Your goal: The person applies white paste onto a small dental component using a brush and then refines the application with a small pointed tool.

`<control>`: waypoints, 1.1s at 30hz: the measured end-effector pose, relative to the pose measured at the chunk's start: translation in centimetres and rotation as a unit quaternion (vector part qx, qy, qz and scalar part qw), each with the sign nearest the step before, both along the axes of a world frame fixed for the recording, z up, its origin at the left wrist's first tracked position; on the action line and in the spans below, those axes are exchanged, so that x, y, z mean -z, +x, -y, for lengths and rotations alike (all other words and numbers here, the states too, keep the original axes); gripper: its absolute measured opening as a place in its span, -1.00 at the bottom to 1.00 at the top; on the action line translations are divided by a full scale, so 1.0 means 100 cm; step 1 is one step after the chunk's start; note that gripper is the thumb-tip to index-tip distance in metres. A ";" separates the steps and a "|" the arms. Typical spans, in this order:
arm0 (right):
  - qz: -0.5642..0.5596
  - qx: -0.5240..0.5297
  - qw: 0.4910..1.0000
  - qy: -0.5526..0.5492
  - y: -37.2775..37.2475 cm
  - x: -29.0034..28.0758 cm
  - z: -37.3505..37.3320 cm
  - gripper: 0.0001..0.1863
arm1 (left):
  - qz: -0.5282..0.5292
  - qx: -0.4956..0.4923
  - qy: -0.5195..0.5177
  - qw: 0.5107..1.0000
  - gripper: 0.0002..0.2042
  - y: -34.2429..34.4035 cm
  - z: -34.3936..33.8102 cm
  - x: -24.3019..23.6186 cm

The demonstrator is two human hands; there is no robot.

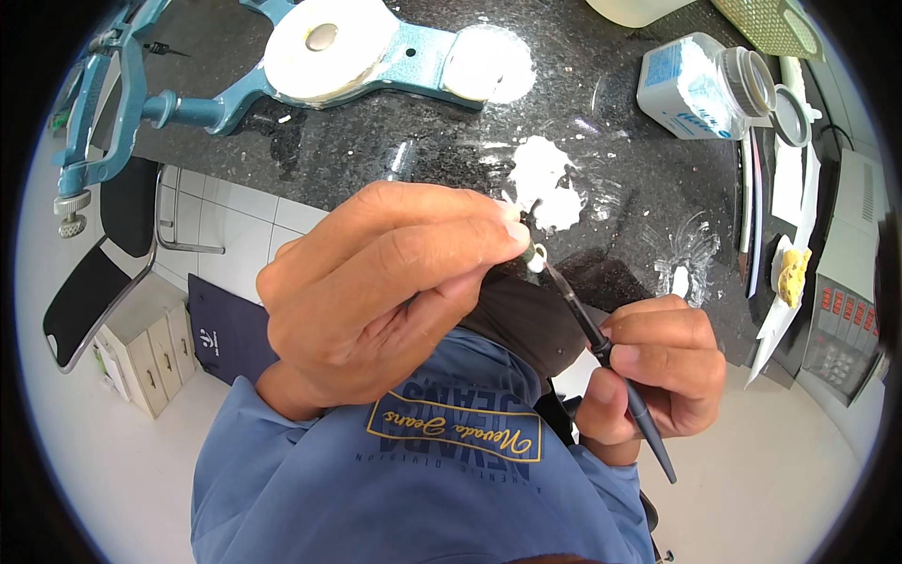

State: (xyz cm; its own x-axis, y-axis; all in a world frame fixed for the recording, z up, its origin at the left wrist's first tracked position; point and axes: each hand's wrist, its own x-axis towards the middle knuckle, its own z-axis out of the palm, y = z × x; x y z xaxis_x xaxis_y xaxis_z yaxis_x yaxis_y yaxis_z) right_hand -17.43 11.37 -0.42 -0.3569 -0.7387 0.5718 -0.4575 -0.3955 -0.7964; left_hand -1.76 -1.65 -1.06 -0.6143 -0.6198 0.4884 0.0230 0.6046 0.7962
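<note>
The thumb and fingers of my left hand (395, 273) are pinched round a small dark-green piece (533, 250). A tiny ivory-white, tooth-like cap (538, 262) sits at its end; most of the piece is hidden by my fingertips. My right hand (658, 371) grips a slim, black-handled tool (601, 345) like a pen. Its narrow tip points up and left and meets the white cap or lies right beside it. Whether that tip is a blade or a brush is too small to tell. Both hands are raised between my blue shirt and the worktop edge.
White powder or paste (547, 183) is spread on the dark speckled worktop (366, 155) beyond my hands. A blue metal dental articulator (423, 56) lies at the back left. An open plastic jar (695, 86) stands back right, near a grey device (841, 291). A black chair (122, 254) is at left.
</note>
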 end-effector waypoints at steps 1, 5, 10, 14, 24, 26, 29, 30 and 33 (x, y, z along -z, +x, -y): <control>-0.001 0.003 1.000 0.002 0.000 0.000 0.000 -0.65 | 0.000 0.000 0.000 1.000 -0.71 0.000 0.000 0.000; -0.005 0.002 1.000 0.000 0.000 0.000 0.001 -0.65 | -0.001 -0.001 -0.003 1.000 -0.71 -0.001 0.000 0.000; -0.001 0.006 1.000 -0.010 0.000 0.001 0.001 -0.65 | 0.000 -0.001 -0.004 1.000 -0.71 0.000 0.000 0.000; -0.003 0.002 1.000 -0.007 0.000 0.000 0.001 -0.65 | 0.001 0.002 -0.004 1.000 -0.72 0.000 0.000 0.000; 0.020 -0.011 1.000 0.005 -0.002 -0.001 -0.002 -0.65 | -0.013 -0.008 0.011 1.000 -0.74 -0.001 -0.002 0.002; 0.016 -0.014 1.000 0.008 -0.003 -0.003 -0.002 -0.65 | -0.011 -0.007 0.010 1.000 -0.74 0.000 -0.002 0.001; 0.014 -0.017 1.000 0.013 -0.002 -0.003 -0.001 -0.65 | -0.008 -0.003 0.007 1.000 -0.74 0.000 -0.001 0.002; 0.012 -0.014 1.000 0.012 -0.002 -0.003 -0.001 -0.65 | -0.006 -0.003 0.005 1.000 -0.74 0.000 -0.001 0.001; 0.007 -0.014 1.000 0.009 -0.003 -0.003 -0.001 -0.66 | -0.005 -0.002 0.009 1.000 -0.74 0.000 -0.003 0.001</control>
State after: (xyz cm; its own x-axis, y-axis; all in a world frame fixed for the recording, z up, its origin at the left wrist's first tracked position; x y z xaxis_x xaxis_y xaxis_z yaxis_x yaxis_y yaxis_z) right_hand -17.71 11.47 -0.11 -0.3440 -0.7581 0.5540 -0.4361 -0.3935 -0.8093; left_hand -1.77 -1.39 -1.12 -0.6065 -0.6315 0.4830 0.0290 0.5895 0.8072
